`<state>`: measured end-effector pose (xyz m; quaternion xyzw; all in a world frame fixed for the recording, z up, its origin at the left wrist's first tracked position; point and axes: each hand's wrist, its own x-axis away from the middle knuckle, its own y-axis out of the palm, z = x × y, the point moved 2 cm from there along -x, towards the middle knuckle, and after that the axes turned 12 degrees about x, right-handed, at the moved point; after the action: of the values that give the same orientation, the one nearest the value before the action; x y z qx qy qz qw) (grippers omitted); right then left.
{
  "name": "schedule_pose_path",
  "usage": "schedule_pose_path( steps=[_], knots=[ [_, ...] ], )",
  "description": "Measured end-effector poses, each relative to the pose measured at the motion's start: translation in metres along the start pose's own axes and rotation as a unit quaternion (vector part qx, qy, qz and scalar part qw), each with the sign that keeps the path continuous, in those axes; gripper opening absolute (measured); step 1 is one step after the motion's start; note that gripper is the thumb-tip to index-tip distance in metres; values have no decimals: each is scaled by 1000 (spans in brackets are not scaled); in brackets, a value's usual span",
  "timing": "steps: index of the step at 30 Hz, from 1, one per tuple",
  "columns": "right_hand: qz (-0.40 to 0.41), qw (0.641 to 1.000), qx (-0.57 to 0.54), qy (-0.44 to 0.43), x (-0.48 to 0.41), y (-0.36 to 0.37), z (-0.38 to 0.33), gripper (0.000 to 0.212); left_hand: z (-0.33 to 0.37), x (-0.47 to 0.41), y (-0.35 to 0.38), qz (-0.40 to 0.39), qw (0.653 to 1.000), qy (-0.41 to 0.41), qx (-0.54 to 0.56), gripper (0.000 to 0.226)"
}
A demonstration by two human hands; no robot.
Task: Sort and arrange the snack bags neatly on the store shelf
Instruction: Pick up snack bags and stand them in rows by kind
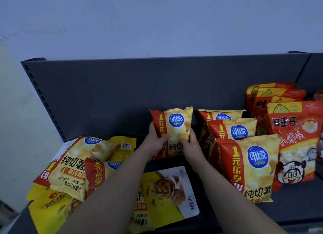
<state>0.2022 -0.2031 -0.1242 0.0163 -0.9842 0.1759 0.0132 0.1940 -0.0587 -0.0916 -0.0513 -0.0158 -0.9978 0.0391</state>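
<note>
Gripping an upright chip bag (174, 127) from both sides, the left hand (155, 141) and right hand (189, 144) are curling their fingers around it, forearms reaching forward over the shelf (288, 204).

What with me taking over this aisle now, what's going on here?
A person grips one chip bag upright with the left hand and right hand. Right of it three matching bags stand in a row, then red bags. On the left, more snack bags lie in an unsorted pile.
</note>
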Motion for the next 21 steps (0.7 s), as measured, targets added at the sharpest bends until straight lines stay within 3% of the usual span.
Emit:
schedule_pose_path(
  steps=[6, 11, 15, 18, 21],
  knots=[
    [16, 999, 39, 0, -6, -3, -2, 54, -1, -4, 4, 18, 1000, -4, -18, 80],
    [33, 991, 112, 71, 13, -3, -2, 73, 16, 18, -11, 61, 981, 17, -181, 88],
    [10, 987, 153, 39, 43, 1, 2, 64, 31, 66, -38, 55, 933, 28, -355, 74],
    [-73, 961, 265, 2, 64, 8, 8, 63, 34, 109, -64, 129, 875, 25, -466, 74],
    [-105, 925, 363, -33, 78, 12, 11, 66, 29, 148, -87, 203, 829, -38, -519, 85]
  ],
)
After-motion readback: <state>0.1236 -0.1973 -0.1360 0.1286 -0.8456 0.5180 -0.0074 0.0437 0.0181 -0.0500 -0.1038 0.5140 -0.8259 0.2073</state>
